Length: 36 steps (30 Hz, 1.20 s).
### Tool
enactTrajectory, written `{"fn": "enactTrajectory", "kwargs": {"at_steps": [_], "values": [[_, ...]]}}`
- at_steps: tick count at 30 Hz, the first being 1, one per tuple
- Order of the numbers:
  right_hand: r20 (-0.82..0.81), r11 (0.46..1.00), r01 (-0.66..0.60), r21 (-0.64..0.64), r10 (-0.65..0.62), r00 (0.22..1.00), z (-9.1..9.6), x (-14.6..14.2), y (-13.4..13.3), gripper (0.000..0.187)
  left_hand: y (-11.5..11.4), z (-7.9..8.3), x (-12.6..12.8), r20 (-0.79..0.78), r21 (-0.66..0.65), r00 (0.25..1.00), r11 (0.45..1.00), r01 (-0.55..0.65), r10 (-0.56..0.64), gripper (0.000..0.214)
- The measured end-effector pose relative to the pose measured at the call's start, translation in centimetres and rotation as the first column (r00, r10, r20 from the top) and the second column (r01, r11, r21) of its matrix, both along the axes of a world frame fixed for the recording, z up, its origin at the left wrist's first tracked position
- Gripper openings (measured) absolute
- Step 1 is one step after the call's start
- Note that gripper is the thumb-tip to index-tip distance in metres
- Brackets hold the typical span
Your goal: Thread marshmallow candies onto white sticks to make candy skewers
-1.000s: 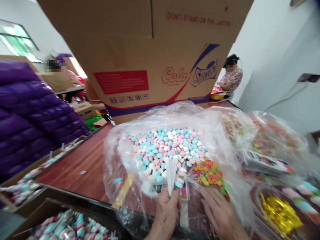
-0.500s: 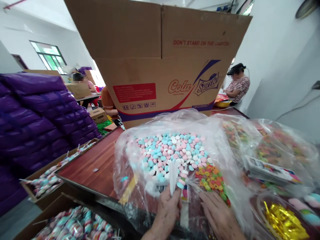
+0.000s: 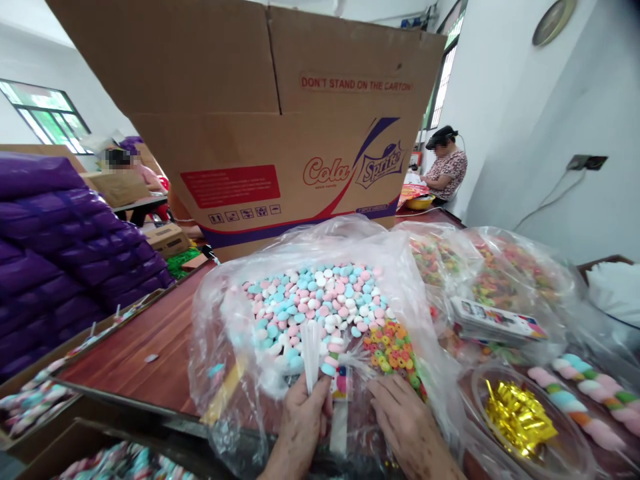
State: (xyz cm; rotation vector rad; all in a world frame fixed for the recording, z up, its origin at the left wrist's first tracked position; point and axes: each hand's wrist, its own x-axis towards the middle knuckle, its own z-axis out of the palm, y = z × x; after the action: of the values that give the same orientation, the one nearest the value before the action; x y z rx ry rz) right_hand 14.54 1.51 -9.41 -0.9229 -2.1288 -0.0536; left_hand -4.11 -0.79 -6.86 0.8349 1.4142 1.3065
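Note:
My left hand (image 3: 306,408) is closed around a bundle of thin white sticks (image 3: 311,353), which point upward. Beside it, a short stack of pink, green and blue candies (image 3: 331,357) stands over a colourful printed card (image 3: 342,384). My right hand (image 3: 403,415) has its fingertips together at a gathered piece of clear plastic (image 3: 359,360); the exact grip is partly hidden. Pastel marshmallow candies (image 3: 315,300) lie in a large clear bag (image 3: 215,333) just beyond the hands. Gummy rings (image 3: 393,347) are heaped by my right fingers.
A big cardboard carton (image 3: 280,147) stands behind the bag. To the right are bags of gummies (image 3: 500,263), packed cards (image 3: 495,320), a tub with gold ties (image 3: 520,417) and candy skewers (image 3: 575,407). Boxes of wrapped candies (image 3: 125,463) sit left. Another person (image 3: 447,167) sits at the back.
The view has turned to the right, so everything sits further left in the picture. Both hands keep nearly the same place over the bag, the left still gripping the white sticks.

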Motion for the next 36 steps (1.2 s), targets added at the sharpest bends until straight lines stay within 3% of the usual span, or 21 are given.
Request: {"fn": "enactTrajectory", "kwargs": {"at_steps": [18, 23, 30, 36], "values": [[0.016, 0.992, 0.022, -0.128, -0.02, 1.0, 0.1, -0.1, -0.4, 0.031, 0.2, -0.9, -0.2, 0.045, -0.055, 0.999, 0.998, -0.017, 0.019, 0.051], [0.004, 0.979, 0.04, -0.202, -0.04, 0.999, 2.0, 0.4, 0.2, 0.031, 0.0, -0.6, -0.2, 0.063, -0.094, 0.998, 0.996, -0.012, 0.018, 0.052], [0.08, 0.908, 0.319, -0.272, -0.309, 0.948, 5.4, 2.1, 2.8, 0.025, 0.1, -0.1, -0.2, 0.082, -0.127, 0.997, 0.992, -0.007, 0.017, 0.05], [0.294, 0.896, 0.292, -0.336, -0.195, 0.936, 6.6, 0.9, 5.7, 0.024, 0.0, -0.3, -0.3, 0.089, -0.082, 0.996, 0.996, 0.023, -0.015, 0.041]]}}
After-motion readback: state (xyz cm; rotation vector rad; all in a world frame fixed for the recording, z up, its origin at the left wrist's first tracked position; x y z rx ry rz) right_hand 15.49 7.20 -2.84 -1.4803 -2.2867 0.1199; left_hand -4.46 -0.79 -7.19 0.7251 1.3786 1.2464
